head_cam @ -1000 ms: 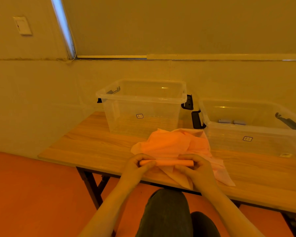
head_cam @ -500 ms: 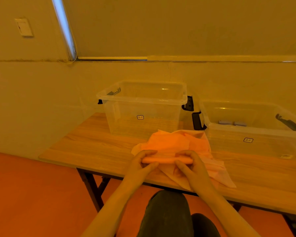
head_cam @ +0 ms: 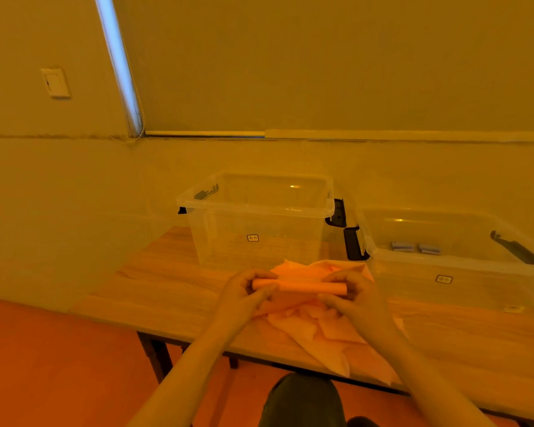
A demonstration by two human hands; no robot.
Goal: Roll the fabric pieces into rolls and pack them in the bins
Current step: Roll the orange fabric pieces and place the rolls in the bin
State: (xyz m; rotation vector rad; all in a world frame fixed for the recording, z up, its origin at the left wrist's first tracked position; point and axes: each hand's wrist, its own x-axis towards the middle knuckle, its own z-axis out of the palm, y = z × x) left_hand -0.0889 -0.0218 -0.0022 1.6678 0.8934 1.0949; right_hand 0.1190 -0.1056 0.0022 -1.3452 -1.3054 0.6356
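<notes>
Single head-worn view, facing forward and down, close over table (head_cam: 173, 282), apparently seated

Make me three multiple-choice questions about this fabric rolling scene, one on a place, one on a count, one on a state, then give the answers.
1. Where do the grey rolls lie?
A. in the right bin
B. in the left bin
C. on the floor

2. How many clear bins stand on the table?
A. one
B. two
C. three

3. How is the orange roll held?
A. left hand alone
B. lying free
C. left hand and right hand, one at each end

Answers: 1 A, the rolls show through the right bin's wall; 2 B, two bins stand side by side; 3 C, fingers curl round both ends.
</notes>
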